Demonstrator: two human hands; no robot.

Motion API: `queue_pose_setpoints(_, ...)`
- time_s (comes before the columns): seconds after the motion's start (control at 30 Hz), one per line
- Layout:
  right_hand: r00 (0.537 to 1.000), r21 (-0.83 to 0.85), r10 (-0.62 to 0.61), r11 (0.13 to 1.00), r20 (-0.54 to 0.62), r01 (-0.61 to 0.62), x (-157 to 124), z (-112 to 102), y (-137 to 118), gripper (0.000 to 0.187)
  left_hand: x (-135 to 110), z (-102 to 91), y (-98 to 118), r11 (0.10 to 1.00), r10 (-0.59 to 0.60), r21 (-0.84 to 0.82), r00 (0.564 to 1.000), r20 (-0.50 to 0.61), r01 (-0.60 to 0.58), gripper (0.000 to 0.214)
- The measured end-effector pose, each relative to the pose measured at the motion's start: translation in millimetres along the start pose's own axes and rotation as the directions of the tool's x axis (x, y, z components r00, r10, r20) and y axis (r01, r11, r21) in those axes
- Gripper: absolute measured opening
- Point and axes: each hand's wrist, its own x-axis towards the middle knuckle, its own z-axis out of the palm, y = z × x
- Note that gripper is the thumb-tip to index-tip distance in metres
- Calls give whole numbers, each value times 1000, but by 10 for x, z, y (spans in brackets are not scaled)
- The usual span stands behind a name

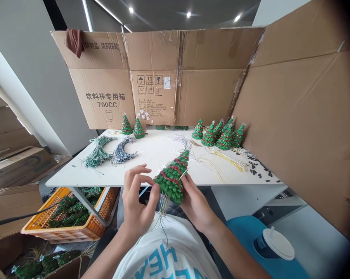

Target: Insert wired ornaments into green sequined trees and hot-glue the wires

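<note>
A small green Christmas tree (172,176) with red garland rows is tilted above my lap, its tip pointing up and right. My right hand (196,203) grips its lower right side. At its lower left edge, the thumb and index finger of my left hand (140,195) come together in a pinch; what is between them, if anything, is too small to make out. The other left fingers are raised. Loose thin wires (163,203) hang from the tree's base toward my shirt. A pale strand sticks out across the tree near my right fingers.
On the white table (151,155) lie green cord bundles (97,151), blue-white ones (124,151), yellow strands (230,159) and black bits (259,168). Finished trees (225,136) stand at the back. Cardboard walls (212,93) surround it. An orange crate (64,234) and lidded cup (275,244) are below.
</note>
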Motion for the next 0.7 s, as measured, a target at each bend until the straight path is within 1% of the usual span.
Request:
queue_pose_setpoints(0.03, 1000, 8, -7, 1000, -16, 7, -4, 5, -11, 48, -1, 4, 22, 994, 85, 74, 996, -5, -84, 9)
queue_pose_setpoints(0.1, 999, 22, -20, 1000, -36, 21, -4, 6, -21, 45, -5, 26, 60, 972, 190, 138, 982, 6, -189, 14)
queue_pose_setpoints(0.2, 999, 35, -25, 999, -36, 26, 5, -5, -20, 43, -28, 87, 75, 958, 248, 142, 968, 37, -251, 18)
queue_pose_setpoints(0.4, 1000, 55, 5, 998, -26, -4, -4, 20, -14, 50, -79, 190, 14, 966, 223, 119, 971, 86, -232, 17)
queue_pose_setpoints(0.53, 1000, 70, 13, 997, -16, -12, -22, 42, -9, 52, -79, 191, -1, 966, 216, 128, 973, 82, -226, 21)
queue_pose_setpoints(0.7, 1000, 82, 11, 997, -19, -9, -14, 21, -2, 54, -52, 167, 0, 968, 204, 127, 973, 107, -217, 21)
